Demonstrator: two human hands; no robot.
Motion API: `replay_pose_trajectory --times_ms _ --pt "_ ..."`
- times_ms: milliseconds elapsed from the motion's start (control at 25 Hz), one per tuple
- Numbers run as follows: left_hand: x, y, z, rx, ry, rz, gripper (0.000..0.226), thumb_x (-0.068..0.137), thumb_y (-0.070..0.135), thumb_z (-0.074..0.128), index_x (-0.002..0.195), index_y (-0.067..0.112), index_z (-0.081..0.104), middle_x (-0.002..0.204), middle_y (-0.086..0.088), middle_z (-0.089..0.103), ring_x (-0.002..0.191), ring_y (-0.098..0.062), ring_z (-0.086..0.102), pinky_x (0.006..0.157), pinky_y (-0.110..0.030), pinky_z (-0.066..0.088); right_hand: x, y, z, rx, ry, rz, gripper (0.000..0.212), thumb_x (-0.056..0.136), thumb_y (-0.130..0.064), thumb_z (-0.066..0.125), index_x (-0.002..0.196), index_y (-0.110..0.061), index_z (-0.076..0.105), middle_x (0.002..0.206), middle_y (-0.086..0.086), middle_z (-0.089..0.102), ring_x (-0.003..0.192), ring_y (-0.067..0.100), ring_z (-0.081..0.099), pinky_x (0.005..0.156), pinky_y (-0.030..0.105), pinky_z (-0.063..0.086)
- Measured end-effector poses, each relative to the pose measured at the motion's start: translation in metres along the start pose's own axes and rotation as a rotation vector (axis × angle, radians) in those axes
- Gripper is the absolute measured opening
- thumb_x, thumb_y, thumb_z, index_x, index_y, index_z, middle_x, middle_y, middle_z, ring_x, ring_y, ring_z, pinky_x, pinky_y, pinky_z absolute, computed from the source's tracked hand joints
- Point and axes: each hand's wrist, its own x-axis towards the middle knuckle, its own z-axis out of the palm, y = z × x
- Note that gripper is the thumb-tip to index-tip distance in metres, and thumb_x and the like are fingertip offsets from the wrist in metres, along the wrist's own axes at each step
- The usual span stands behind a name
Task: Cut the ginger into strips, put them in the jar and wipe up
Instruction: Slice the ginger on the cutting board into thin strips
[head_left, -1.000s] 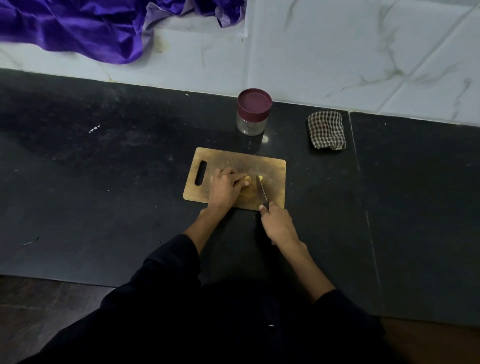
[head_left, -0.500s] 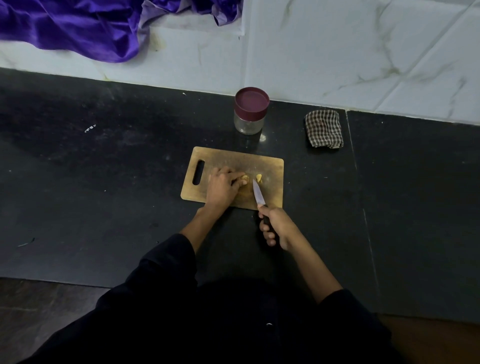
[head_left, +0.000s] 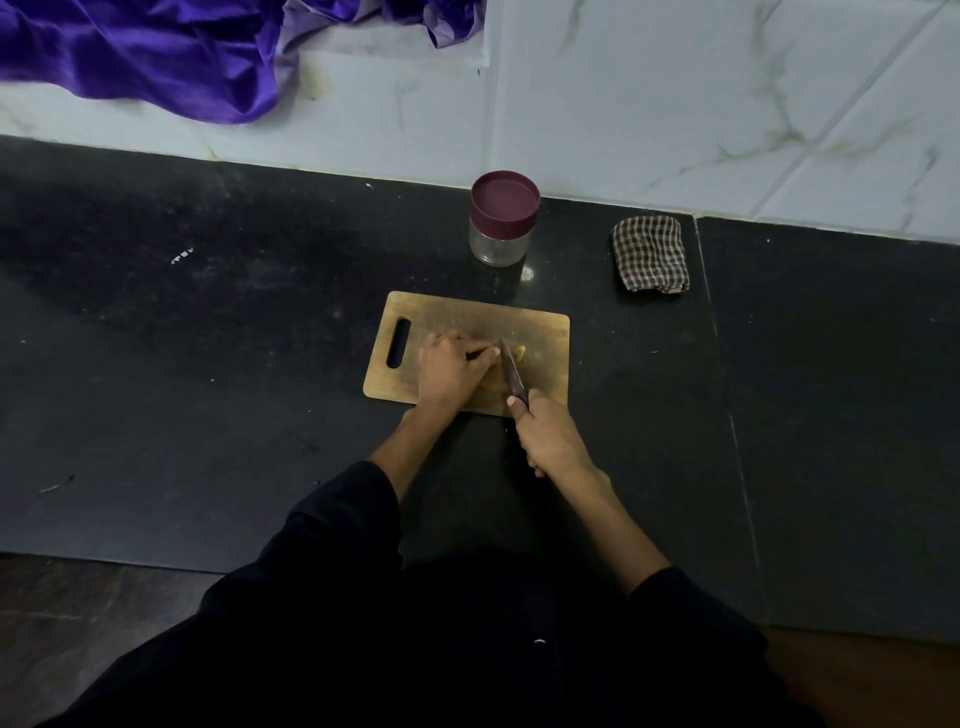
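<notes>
Right hand (head_left: 550, 441) grips the knife (head_left: 511, 370); left hand (head_left: 451, 370) curls over ginger on the board (head_left: 545, 332), a cut piece (head_left: 520, 354) beside the blade. Behind the board: lidded jar (head_left: 503, 218), cloth (head_left: 650, 254) to its right.

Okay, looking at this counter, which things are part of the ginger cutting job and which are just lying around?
Part of the job:
knife, gripped by the right hand
ginger piece, cut off beside the blade
left hand, pressing down on the cutting board
jar, lid still on
checked cloth, for wiping up

Just lying about:
purple fabric along the wall
</notes>
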Motion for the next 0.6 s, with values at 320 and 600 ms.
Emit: replay_pose_trajectory --times_ms 320,600 --pt "0.004 0.010 -0.012 -0.057 -0.128 -0.056 0.019 0.092 0.024 0.059 0.103 0.017 0.072 0.101 0.004 0.071 0.086 -0.004 0.060 0.080 -0.021 0.048 0.003 -0.002 0.002 -0.015 0.004 -0.019 0.027 0.106 -0.039 0.036 0.117 -0.017 0.048 0.097 0.008 0.059 0.064 0.016 0.060 0.041 0.024 0.044" --pt "0.003 0.010 -0.012 -0.058 -0.127 -0.049 0.019 0.093 0.023 0.058 0.102 0.015 0.072 0.101 0.001 0.071 0.090 -0.008 0.061 0.083 -0.023 0.046 0.009 -0.006 0.006 -0.082 0.053 -0.047 0.023 0.106 -0.036 0.037 0.109 -0.016 0.048 0.090 0.003 0.056 0.078 0.021 0.064 0.067 0.041 0.059"
